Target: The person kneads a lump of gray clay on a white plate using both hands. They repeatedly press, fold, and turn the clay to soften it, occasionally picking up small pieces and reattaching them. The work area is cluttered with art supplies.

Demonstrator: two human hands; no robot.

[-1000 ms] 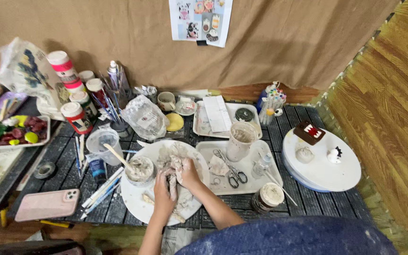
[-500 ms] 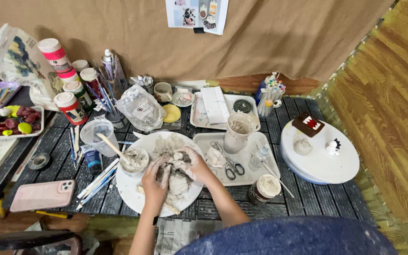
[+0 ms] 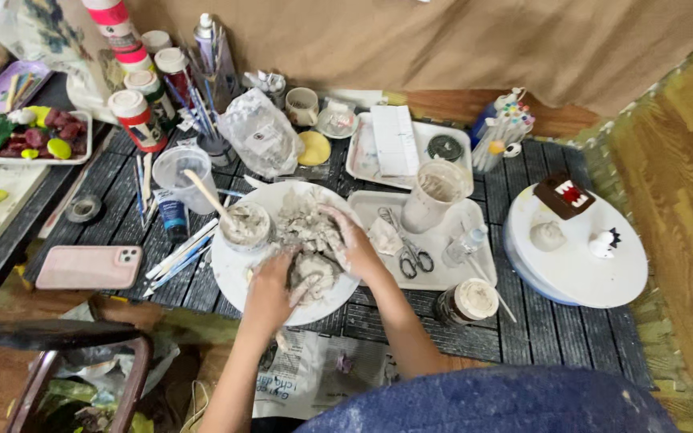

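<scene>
Dark slatted desk (image 3: 539, 321), crowded with craft supplies, stands before a brown backdrop, with wood floor at the right. At centre frame, a round white plate (image 3: 234, 281) holds a lump of grey clay (image 3: 313, 273). The left hand (image 3: 269, 289) cups the lump from the lower left; the right hand (image 3: 354, 244) presses it from the right, both grips closed around it. Scissors (image 3: 411, 252) lie on a tray just right; a pink phone (image 3: 90, 266) lies lower left.

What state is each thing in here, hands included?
Left hand: pressed on grey clay lump.
Right hand: cupping the lump's far side.
White plate: smeared with clay.
Small bowl: holds grey paste, stick in it.
Scissors: lying closed on tray.
</scene>
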